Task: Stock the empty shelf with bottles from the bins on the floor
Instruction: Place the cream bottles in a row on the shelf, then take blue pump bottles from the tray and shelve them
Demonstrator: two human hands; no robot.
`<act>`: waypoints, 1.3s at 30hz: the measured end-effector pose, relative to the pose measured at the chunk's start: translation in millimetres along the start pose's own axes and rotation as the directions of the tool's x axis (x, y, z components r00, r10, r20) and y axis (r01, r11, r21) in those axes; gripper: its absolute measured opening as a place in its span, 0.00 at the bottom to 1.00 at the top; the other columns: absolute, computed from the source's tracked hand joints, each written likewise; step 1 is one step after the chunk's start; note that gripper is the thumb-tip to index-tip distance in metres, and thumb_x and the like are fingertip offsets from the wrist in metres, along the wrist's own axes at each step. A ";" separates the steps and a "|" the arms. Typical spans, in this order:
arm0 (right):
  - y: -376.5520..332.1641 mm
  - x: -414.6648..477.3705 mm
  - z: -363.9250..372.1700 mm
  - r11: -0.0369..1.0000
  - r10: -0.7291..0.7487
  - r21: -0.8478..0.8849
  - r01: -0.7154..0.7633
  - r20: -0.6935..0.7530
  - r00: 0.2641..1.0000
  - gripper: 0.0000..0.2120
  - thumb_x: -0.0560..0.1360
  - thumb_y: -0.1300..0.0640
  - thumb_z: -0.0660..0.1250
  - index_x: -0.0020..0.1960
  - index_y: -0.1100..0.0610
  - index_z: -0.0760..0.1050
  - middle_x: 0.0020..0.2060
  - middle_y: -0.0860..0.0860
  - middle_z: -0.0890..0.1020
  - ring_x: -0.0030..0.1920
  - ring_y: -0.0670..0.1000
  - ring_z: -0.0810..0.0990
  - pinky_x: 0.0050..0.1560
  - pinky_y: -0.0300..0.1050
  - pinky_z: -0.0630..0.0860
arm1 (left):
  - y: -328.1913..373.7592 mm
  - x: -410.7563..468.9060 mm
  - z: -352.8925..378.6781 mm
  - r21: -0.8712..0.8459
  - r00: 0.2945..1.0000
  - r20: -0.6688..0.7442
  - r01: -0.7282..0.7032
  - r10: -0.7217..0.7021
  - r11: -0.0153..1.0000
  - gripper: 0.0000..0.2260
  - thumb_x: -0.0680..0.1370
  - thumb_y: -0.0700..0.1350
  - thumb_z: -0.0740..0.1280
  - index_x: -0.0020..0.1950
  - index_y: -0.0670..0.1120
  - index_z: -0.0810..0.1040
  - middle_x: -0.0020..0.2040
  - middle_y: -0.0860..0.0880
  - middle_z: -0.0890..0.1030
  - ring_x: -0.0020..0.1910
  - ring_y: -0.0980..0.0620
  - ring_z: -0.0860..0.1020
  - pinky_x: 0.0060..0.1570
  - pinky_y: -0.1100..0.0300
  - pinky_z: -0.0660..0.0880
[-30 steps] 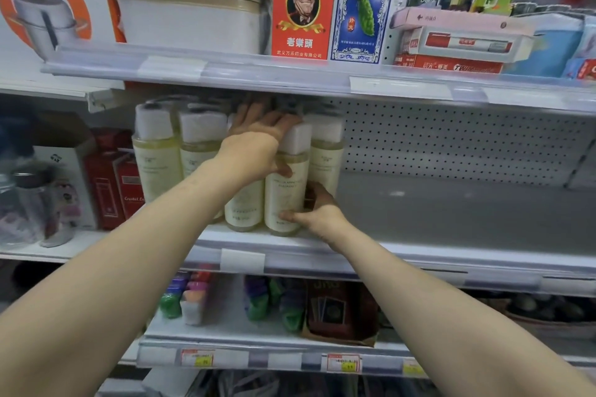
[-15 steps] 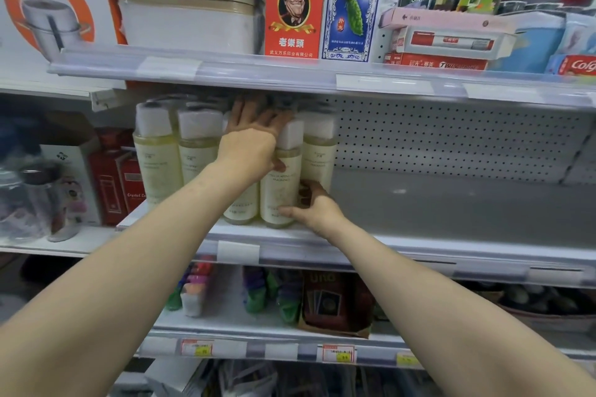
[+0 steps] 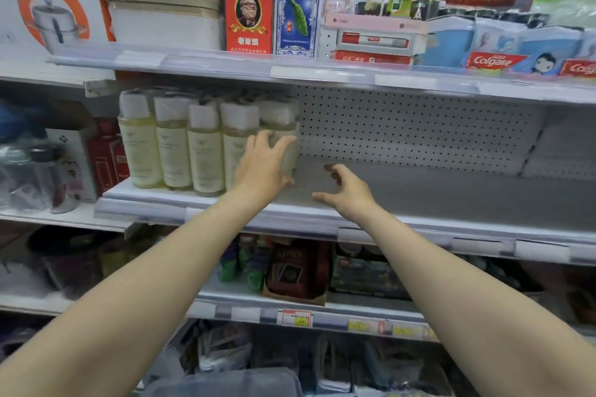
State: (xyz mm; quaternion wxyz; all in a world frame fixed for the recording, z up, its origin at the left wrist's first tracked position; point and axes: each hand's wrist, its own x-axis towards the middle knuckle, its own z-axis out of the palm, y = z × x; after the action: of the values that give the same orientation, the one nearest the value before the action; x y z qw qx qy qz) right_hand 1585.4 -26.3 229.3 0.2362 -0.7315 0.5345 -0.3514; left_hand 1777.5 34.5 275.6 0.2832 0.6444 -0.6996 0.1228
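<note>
Bottles stand at shelf left; left hand spread against rightmost one, right hand open, holding nothing.

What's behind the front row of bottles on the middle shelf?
Behind the front bottles on the shelf, more white caps show, so at least another row. Their bodies are covered. The left hand hides part of the rightmost bottle.

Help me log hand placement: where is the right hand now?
In the head view, the right hand hovers open over the bare shelf, just right of the bottles.
</note>
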 end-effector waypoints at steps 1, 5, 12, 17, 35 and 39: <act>7.7 -9.7 -13.0 0.999 -0.023 -0.025 0.023 0.009 1.000 0.36 0.70 0.46 0.79 0.73 0.47 0.67 0.71 0.49 0.73 0.71 0.51 0.71 0.63 0.45 0.69 | 15.0 -8.2 3.5 -0.021 0.999 0.025 0.021 -0.020 1.000 0.35 0.72 0.48 0.77 0.75 0.54 0.64 0.72 0.41 0.63 0.70 0.42 0.61 0.61 0.47 0.73; 40.2 -48.0 -58.6 0.984 -0.079 -0.154 0.086 0.050 0.996 0.35 0.70 0.46 0.78 0.72 0.45 0.67 0.70 0.47 0.73 0.71 0.52 0.69 0.67 0.50 0.70 | 68.5 -41.1 20.1 -0.065 0.987 0.130 0.106 -0.097 0.992 0.34 0.72 0.48 0.77 0.74 0.55 0.65 0.72 0.44 0.61 0.70 0.43 0.60 0.60 0.46 0.73; 107.2 -119.4 -115.2 0.942 0.006 -0.333 0.042 0.140 0.990 0.35 0.71 0.47 0.77 0.73 0.44 0.66 0.73 0.50 0.68 0.73 0.55 0.65 0.67 0.55 0.70 | 142.1 -102.7 59.6 -0.059 0.959 0.257 0.135 -0.116 0.989 0.31 0.73 0.49 0.76 0.72 0.55 0.67 0.75 0.44 0.60 0.73 0.42 0.60 0.62 0.46 0.71; 164.0 -168.4 -136.0 0.902 0.071 -0.432 0.017 0.188 0.980 0.35 0.71 0.47 0.77 0.73 0.48 0.67 0.71 0.52 0.70 0.72 0.57 0.66 0.69 0.54 0.70 | 184.1 -148.7 98.6 -0.036 0.931 0.342 0.152 -0.131 0.988 0.30 0.73 0.51 0.76 0.72 0.55 0.67 0.75 0.45 0.60 0.74 0.42 0.59 0.62 0.46 0.70; 361.3 -297.0 -68.5 0.827 0.530 -0.431 -0.360 0.387 0.755 0.29 0.74 0.42 0.73 0.71 0.52 0.71 0.69 0.54 0.73 0.68 0.57 0.71 0.65 0.54 0.72 | 209.6 -302.4 276.9 -0.137 0.597 0.795 0.350 -0.108 0.927 0.32 0.71 0.54 0.77 0.72 0.50 0.69 0.70 0.43 0.66 0.70 0.40 0.63 0.67 0.47 0.67; 386.7 -311.1 -40.5 0.815 0.566 -0.413 -0.406 0.422 0.708 0.26 0.74 0.44 0.73 0.69 0.53 0.74 0.67 0.54 0.76 0.67 0.56 0.73 0.64 0.51 0.72 | 195.8 -335.0 309.2 -0.100 0.526 0.834 0.435 -0.163 0.895 0.33 0.71 0.56 0.77 0.72 0.49 0.71 0.69 0.43 0.69 0.69 0.41 0.66 0.68 0.49 0.66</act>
State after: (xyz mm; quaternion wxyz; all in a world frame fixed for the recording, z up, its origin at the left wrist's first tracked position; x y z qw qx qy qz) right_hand 1259.7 147.2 -104.9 0.3486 -0.6560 0.6691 0.0210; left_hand 1516.7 174.6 -122.6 0.0436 0.6895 -0.6374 -0.3412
